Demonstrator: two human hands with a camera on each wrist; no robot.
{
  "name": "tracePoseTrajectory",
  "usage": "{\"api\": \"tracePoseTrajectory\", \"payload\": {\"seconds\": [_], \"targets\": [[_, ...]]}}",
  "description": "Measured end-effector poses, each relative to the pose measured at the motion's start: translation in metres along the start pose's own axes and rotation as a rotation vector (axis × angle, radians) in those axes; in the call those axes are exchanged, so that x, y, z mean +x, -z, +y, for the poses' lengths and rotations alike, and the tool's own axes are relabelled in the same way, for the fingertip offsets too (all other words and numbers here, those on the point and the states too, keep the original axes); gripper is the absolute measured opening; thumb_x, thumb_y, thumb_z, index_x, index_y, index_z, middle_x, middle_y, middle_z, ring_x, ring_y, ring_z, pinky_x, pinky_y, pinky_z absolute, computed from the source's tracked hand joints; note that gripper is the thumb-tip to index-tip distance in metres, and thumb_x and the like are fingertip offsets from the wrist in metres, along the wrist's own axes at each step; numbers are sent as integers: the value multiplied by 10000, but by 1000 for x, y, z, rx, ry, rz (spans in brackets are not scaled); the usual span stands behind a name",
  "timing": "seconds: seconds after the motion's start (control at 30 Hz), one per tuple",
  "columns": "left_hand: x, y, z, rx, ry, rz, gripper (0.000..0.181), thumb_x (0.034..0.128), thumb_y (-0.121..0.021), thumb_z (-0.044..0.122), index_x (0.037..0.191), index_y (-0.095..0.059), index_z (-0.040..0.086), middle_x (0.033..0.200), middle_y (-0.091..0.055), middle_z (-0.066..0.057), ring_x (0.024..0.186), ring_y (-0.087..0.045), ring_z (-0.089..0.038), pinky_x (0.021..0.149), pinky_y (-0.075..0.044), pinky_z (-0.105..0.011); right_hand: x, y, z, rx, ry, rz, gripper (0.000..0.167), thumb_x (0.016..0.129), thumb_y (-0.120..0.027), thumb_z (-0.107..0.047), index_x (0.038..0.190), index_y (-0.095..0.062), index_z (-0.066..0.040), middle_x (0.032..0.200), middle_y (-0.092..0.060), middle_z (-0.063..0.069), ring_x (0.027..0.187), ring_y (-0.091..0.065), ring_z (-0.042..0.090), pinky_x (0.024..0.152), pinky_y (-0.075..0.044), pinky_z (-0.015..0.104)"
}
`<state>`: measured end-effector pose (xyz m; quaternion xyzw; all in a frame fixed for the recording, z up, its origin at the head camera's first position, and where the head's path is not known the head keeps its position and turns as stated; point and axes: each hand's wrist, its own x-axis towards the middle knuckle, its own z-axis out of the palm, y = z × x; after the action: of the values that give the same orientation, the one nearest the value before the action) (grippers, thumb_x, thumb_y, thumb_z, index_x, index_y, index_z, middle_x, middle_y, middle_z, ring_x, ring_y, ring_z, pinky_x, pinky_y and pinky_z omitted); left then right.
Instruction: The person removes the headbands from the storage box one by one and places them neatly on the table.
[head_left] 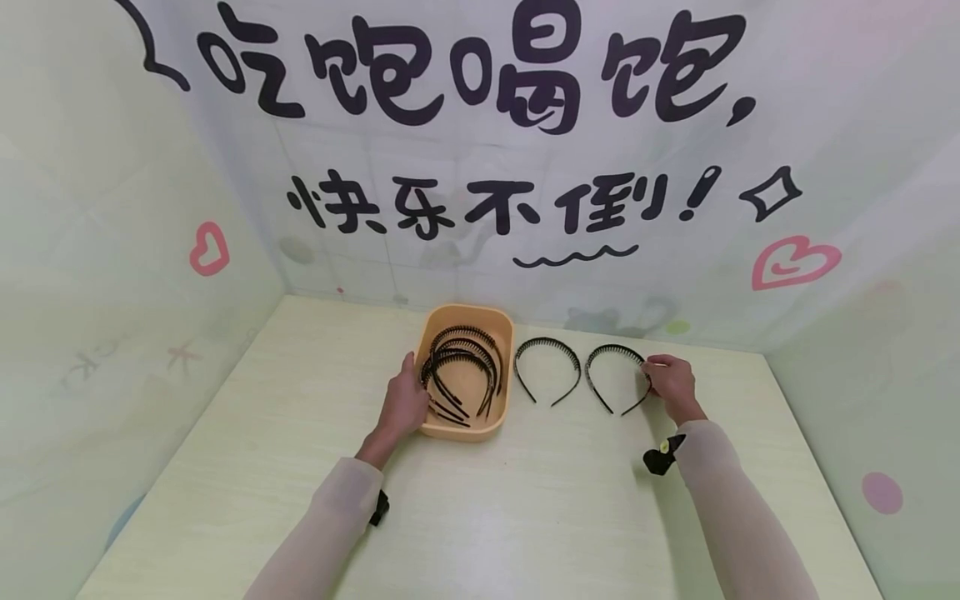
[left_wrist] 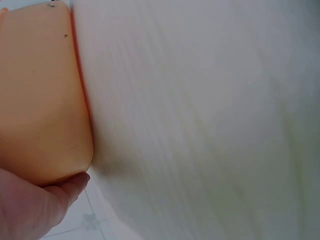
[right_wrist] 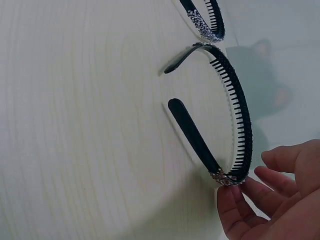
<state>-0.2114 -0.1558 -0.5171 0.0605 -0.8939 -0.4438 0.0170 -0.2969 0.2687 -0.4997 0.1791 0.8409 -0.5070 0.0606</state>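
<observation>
My left hand (head_left: pixel 405 402) grips the left side of an orange plastic box (head_left: pixel 491 431). In the left wrist view its fingers bend against the box's end wall (left_wrist: pixel 45 100). Several black toothed headbands (head_left: pixel 459 342) lie piled inside that box. My right hand (head_left: pixel 673 387) pinches the right side of a black headband (head_left: pixel 615 347) on the table. In the right wrist view, fingertips meet this toothed headband (right_wrist: pixel 245 125) near a glittery patch. Just left of it lies another black headband (head_left: pixel 545 340), touched by neither hand.
The pale wood-grain table (head_left: pixel 510 517) reaches back to a printed cloth wall (head_left: pixel 465 275) with large dark characters. Cloth walls with pink hearts also stand at the left and right. Each sleeve cuff has a black device (head_left: pixel 660 458) near it.
</observation>
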Motion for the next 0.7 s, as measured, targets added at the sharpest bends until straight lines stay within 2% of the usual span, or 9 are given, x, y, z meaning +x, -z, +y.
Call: {"api": "tracePoseTrajectory", "payload": {"seconds": [0.17,0.3,0.43,0.53,0.7], "targets": [[0,0,0,-6,-2,-2,662,926,-376,-48,1543,-136,-76,1446,-410,-371,1268,-522,-435,1047,-431,-520,0,0,3,4,9,-20,414,985,-531,-171,1332,-560,53,1076,-619,87,879,-570,144,651,-539,221],[0,0,0,-11,3,-4,665,926,-378,-50,1545,-134,-72,1438,-419,-373,1246,-542,-434,1035,-445,-518,0,1,4,-21,25,-19,430,994,-513,-185,1352,-548,50,1188,-600,156,921,-558,151,691,-532,228],[0,-1,-1,-7,4,-6,671,922,-376,-48,1546,-130,-68,1436,-421,-375,1231,-555,-435,1013,-465,-516,-2,2,0,-81,55,12,427,993,-508,-202,1343,-567,37,1286,-585,222,940,-575,207,753,-493,285],[0,-1,-1,-7,5,-8,672,922,-371,-47,1547,-124,-69,1434,-420,-377,1227,-557,-439,1008,-469,-517,-4,2,-5,-107,74,37,425,990,-503,-201,1339,-574,32,1325,-576,241,1030,-578,295,805,-467,348],[0,0,-1,0,7,-8,671,924,-364,-42,1548,-119,-69,1435,-417,-378,1212,-570,-431,1009,-468,-516,-10,-4,-19,-89,116,61,426,983,-493,-175,1340,-568,44,1332,-575,255,1172,-543,365,889,-467,403]]}}
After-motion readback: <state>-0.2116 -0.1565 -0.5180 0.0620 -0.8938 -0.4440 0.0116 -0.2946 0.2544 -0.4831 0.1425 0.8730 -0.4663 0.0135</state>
